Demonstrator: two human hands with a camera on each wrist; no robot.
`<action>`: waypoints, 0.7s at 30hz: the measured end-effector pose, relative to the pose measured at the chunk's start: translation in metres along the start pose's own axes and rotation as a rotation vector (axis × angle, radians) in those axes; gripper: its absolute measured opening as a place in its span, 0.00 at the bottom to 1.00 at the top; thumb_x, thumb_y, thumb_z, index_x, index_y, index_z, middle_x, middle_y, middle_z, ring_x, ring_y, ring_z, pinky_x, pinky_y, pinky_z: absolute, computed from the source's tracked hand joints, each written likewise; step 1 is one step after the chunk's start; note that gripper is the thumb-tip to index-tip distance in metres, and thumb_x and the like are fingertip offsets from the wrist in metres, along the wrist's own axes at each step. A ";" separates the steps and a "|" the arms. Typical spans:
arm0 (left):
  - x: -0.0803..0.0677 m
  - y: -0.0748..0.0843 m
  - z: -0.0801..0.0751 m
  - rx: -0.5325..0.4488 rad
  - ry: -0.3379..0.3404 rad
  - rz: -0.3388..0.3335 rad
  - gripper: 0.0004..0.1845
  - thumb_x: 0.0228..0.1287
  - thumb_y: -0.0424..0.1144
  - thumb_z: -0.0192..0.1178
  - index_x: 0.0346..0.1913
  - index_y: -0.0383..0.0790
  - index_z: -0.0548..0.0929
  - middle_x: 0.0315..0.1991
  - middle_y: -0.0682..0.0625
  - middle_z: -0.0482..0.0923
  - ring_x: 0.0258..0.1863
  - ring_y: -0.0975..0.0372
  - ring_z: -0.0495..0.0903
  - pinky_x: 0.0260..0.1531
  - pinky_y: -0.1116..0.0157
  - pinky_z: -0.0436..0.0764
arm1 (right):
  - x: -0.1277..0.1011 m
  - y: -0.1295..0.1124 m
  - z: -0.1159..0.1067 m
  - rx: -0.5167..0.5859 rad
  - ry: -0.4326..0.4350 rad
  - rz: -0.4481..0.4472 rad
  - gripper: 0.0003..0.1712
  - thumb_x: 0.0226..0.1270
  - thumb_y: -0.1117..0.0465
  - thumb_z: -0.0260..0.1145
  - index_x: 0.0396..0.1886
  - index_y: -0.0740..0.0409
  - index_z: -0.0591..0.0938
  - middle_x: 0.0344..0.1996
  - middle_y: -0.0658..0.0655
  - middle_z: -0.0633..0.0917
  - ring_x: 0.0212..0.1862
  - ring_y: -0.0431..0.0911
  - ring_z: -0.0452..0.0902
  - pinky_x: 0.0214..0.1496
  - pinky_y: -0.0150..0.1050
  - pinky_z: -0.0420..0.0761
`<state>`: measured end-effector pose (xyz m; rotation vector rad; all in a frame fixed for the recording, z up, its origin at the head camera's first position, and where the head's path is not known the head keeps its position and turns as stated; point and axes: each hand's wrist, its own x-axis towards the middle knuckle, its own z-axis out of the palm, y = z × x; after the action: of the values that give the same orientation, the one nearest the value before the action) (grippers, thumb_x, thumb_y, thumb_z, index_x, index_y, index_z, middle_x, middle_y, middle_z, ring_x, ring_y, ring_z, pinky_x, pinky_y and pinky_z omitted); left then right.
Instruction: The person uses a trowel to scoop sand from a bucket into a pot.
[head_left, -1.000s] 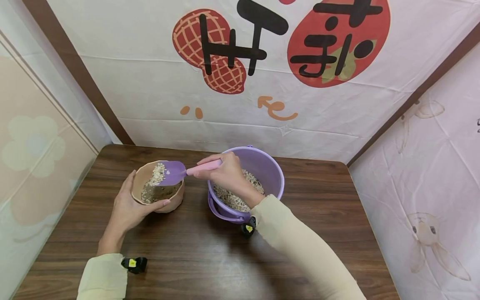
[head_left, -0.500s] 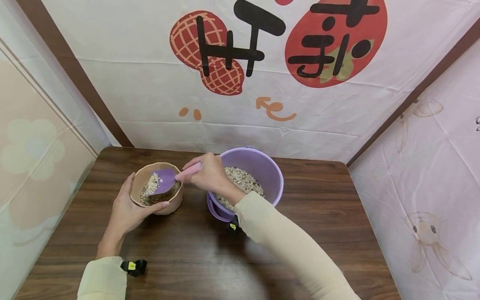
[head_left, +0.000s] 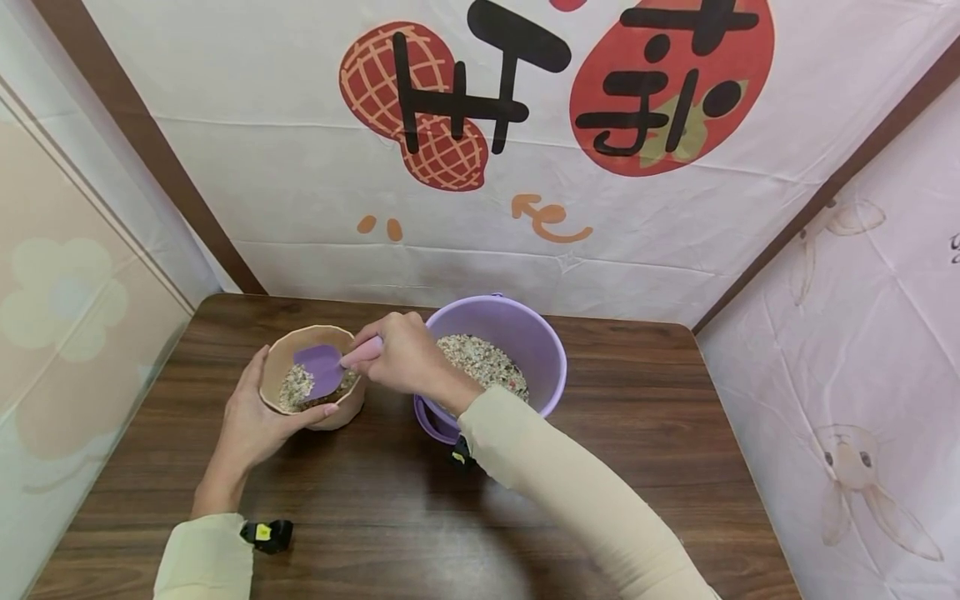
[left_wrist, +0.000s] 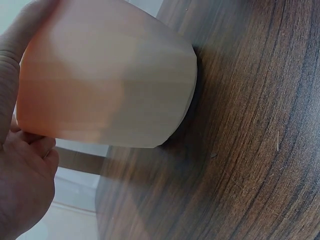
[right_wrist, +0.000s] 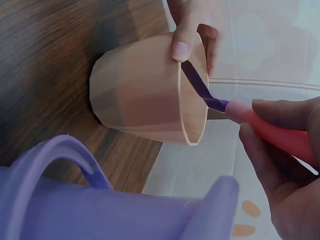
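Observation:
A peach faceted pot point(head_left: 347, 414) stands at the left of the table with a grainy mix in it. My left hand point(head_left: 253, 417) grips it by the rim, thumb at the near side and fingers round the left; the left wrist view shows the pot's outer wall point(left_wrist: 115, 75). My right hand point(head_left: 405, 354) holds a small trowel by its pink handle point(head_left: 363, 352). The trowel's purple blade point(head_left: 318, 367) is tilted inside the pot, with pale flakes point(head_left: 297, 386) at its lower edge. In the right wrist view the blade dips past the pot's rim point(right_wrist: 181, 105).
A purple bucket point(head_left: 543, 350) with a grainy mix point(head_left: 487, 362) stands to the right of the pot, under my right forearm. Its handle point(right_wrist: 65, 150) hangs down on the near side. A printed cloth wall point(head_left: 300, 200) rises behind the brown wooden table point(head_left: 630, 433).
My right hand has moved left and brought the trowel lower into the pot. The blade has tipped and flakes have slid off it. The left hand keeps its grip.

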<state>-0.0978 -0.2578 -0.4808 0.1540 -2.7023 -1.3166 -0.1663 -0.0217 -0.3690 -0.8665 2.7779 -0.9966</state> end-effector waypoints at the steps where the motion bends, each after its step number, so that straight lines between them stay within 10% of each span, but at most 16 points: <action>1: 0.000 0.000 0.000 0.000 -0.001 -0.001 0.74 0.40 0.55 0.84 0.83 0.40 0.42 0.77 0.29 0.52 0.71 0.32 0.58 0.62 0.29 0.61 | 0.000 0.000 0.000 -0.018 -0.003 -0.019 0.09 0.57 0.58 0.79 0.39 0.47 0.93 0.35 0.43 0.90 0.39 0.35 0.83 0.38 0.22 0.76; 21: 0.000 0.000 0.001 -0.024 -0.008 0.001 0.74 0.41 0.54 0.84 0.83 0.41 0.41 0.78 0.31 0.50 0.73 0.33 0.55 0.63 0.29 0.59 | -0.012 0.011 -0.017 -0.021 0.087 -0.051 0.09 0.57 0.56 0.80 0.38 0.48 0.93 0.37 0.45 0.91 0.43 0.37 0.84 0.44 0.25 0.77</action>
<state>-0.0982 -0.2577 -0.4814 0.1451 -2.6918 -1.3522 -0.1658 0.0008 -0.3637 -0.9232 2.8565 -1.0386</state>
